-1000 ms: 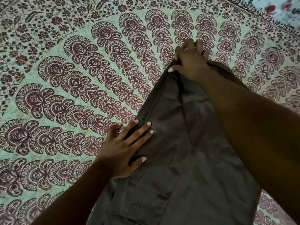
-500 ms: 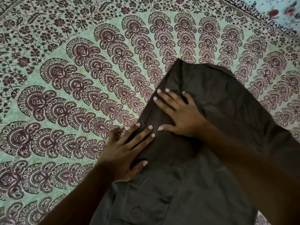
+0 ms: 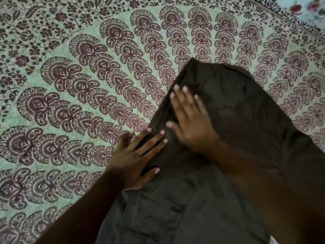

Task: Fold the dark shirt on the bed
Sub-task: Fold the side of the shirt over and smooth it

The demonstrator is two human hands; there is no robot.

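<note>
While the shirt (image 3: 228, 138) lies flat mid-bed (image 3: 70, 103), left hand (image 3: 135, 155) presses its left edge, fingers straight and spread. Right hand (image 3: 190, 124), blurred, rests flat on the cloth just beyond, fingers extended, slightly apart.

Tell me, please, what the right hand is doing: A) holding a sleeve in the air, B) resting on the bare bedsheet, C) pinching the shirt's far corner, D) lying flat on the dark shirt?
D: the right hand lies with straight fingers spread on the dark shirt.
</note>
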